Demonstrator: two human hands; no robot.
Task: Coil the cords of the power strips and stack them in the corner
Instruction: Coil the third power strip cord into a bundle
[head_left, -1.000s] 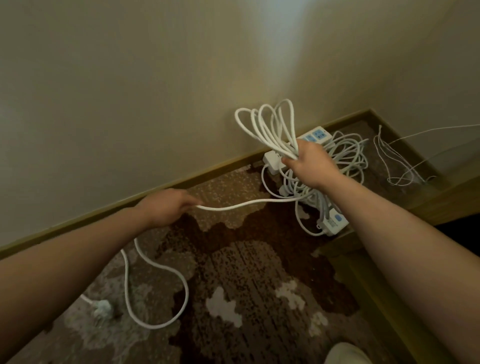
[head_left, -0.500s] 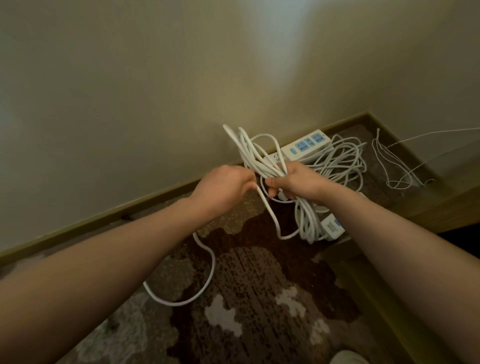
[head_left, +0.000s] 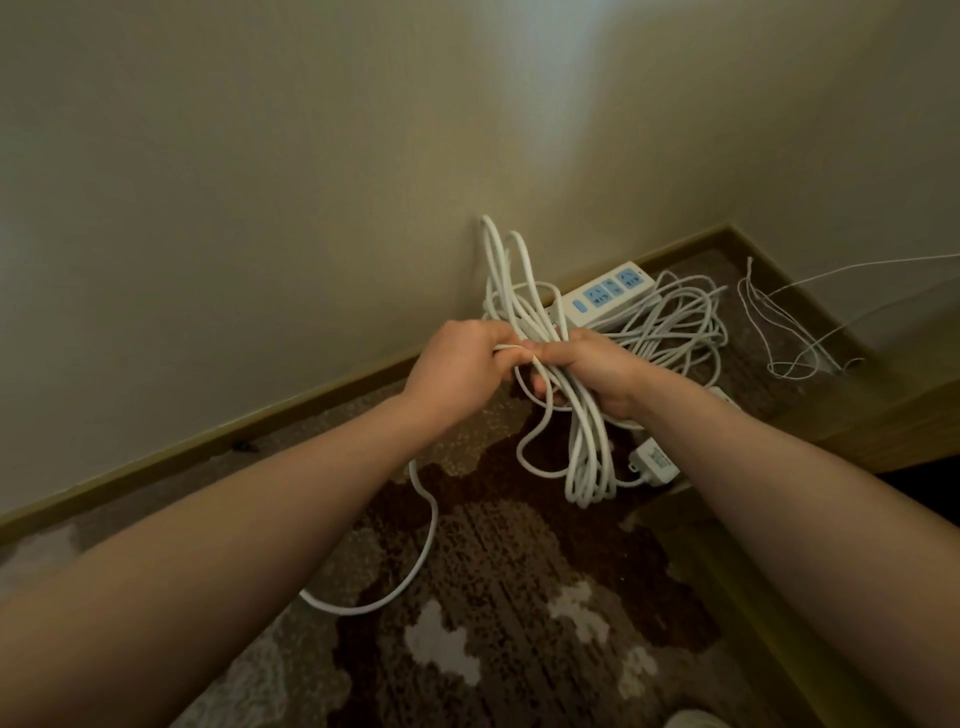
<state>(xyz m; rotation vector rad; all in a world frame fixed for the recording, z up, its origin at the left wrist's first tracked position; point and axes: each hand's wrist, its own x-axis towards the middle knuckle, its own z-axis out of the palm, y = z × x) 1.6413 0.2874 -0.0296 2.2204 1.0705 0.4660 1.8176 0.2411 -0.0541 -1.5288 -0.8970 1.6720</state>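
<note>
The loose cord (head_left: 415, 551) is trailing across the carpet (head_left: 519, 649) from the near left, up to the left hand (head_left: 457, 364), whose fingers are curling round the strand. A second ago this hand was stretched well out to the left, pulling the strand taut; now it is meeting the right hand (head_left: 592, 371) and laying another loop onto the coil (head_left: 582, 441) — so the slack on the floor is shrinking, and the coiling looks well along, though a run of cord is still lying loose.

The right hand is gripping the coil at its middle, loops standing up above the fist and hanging down below it. Just beyond, a power strip (head_left: 608, 293) with blue sockets is lying against the wall near the far right corner of the floor, on its own bundled cord (head_left: 670, 327) — the stack seems begun there. Another strip (head_left: 654, 460) is showing under the right forearm. Thin wires (head_left: 779, 332) are lying in the corner itself.

No brand or writing is legible on either strip.
</note>
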